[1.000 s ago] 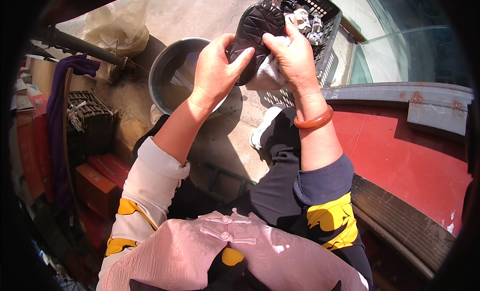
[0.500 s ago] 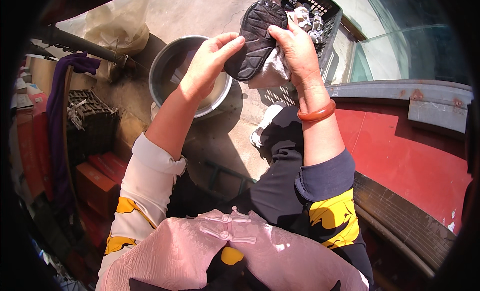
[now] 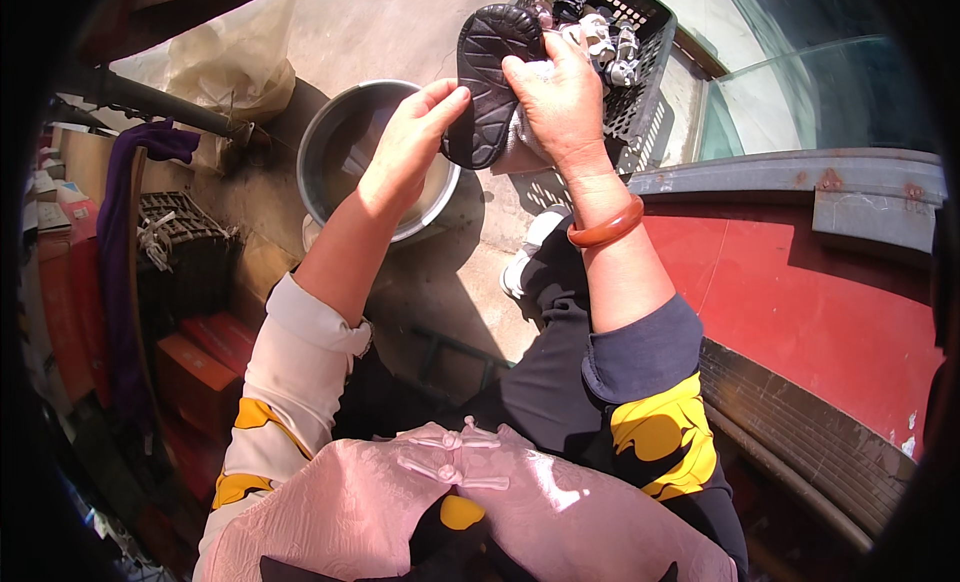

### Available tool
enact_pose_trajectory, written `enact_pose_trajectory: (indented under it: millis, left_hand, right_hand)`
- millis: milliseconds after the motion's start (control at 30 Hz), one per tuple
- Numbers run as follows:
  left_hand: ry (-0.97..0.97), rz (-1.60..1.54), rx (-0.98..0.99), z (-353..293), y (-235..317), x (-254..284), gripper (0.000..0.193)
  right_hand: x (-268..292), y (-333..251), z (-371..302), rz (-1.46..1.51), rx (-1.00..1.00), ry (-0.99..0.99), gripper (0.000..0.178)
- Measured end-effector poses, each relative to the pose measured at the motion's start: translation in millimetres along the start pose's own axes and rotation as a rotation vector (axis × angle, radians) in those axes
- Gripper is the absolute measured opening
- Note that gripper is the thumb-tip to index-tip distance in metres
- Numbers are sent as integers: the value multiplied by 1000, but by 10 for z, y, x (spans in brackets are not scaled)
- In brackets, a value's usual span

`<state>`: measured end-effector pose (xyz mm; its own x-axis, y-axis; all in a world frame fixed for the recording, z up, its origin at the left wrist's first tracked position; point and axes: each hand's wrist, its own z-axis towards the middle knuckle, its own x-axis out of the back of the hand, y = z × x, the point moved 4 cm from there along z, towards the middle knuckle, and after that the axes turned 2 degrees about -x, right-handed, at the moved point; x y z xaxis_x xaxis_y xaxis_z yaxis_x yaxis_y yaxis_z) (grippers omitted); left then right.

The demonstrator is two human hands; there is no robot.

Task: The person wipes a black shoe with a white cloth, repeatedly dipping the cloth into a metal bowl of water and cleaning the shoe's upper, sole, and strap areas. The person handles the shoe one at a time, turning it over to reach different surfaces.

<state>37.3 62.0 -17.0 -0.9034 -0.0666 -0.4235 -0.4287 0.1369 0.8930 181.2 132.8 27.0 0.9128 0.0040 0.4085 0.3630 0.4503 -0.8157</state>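
Between my hands is a black, sole-shaped piece (image 3: 490,67) with grooved lines across its glossy face; whether it is a loose sole or the bottom of a slipper I cannot tell. My right hand (image 3: 560,102) grips its right edge, thumb lying on the face. A light grey cloth (image 3: 522,150) is bunched under that same hand. My left hand (image 3: 415,132) pinches the left edge, thumb and fingers close together. Below and left of the piece, a grey basin (image 3: 310,172) holds murky water on the ground.
A black plastic crate (image 3: 655,62) with white and dark shoes stands beyond my right hand. Red panelling with a metal rail (image 3: 740,177) runs along the right. Red boxes (image 3: 195,372) and a purple cloth (image 3: 120,222) are at the left. A plastic bag (image 3: 230,72) lies far left.
Both hands have shifted slightly left with the black piece. It has turned a little, and its face now shines more in the light. The right thumb sits farther onto it.
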Motion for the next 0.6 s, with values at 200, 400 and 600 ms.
enact_pose_trajectory:
  millis: [200, 400, 600]
  left_hand:
    - [205, -33, -38, 72, -61, 79, 43]
    - [-175, -841, 274, 66, -27, 17, 50]
    - [-182, -723, 404, -55, 12, -157, 51]
  right_hand:
    - [-103, -117, -114, 244, -35, -269, 40]
    - [354, 10, 71, 919, -420, 30, 32]
    - [492, 204, 138, 1040, -503, 81, 33]
